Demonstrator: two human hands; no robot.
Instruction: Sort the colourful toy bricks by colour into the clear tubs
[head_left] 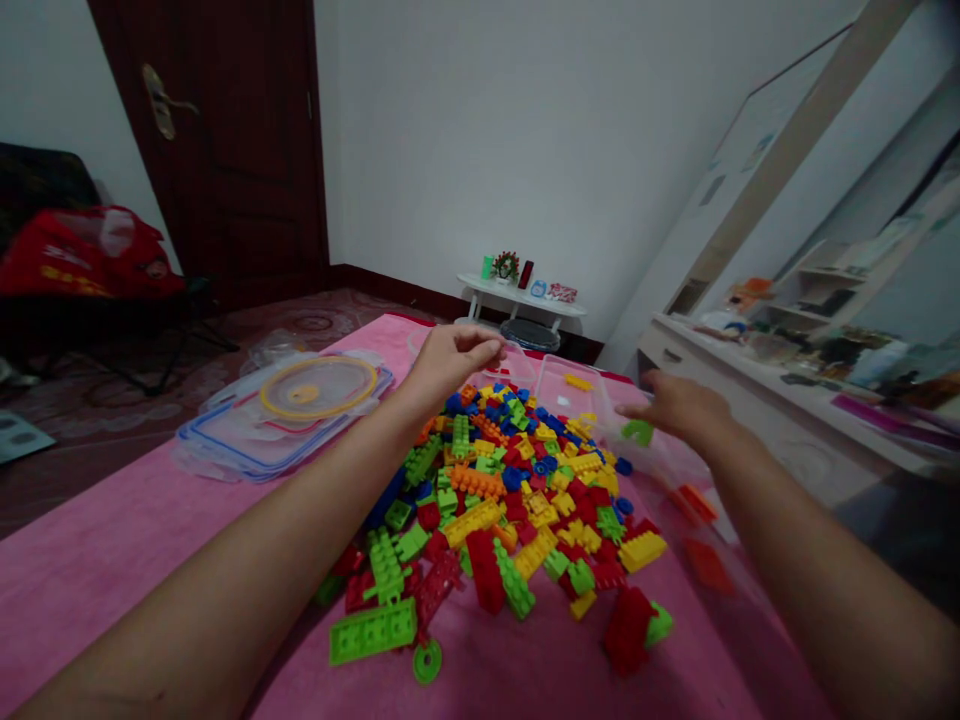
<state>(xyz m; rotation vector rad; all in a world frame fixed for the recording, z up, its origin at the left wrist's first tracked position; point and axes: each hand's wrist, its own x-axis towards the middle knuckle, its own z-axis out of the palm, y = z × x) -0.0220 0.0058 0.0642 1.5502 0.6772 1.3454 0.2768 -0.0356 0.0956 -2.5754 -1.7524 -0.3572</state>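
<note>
head view, left hand: fingers bent, thumb near the index tip, above the far edge of the brick pile; i cannot tell whether they pinch anything.
right hand: fingers parted, just beside a green piece on the right; contact unclear.
handling: best, i judge, to take from the top singly, gripping by the sides, wrists high.
brick pile: on the pink cloth, mostly nearer than the left fingers, left of the right ones.
clear boxes: far and right; one holds a yellow brick.
lids: stacked on the left.
</note>
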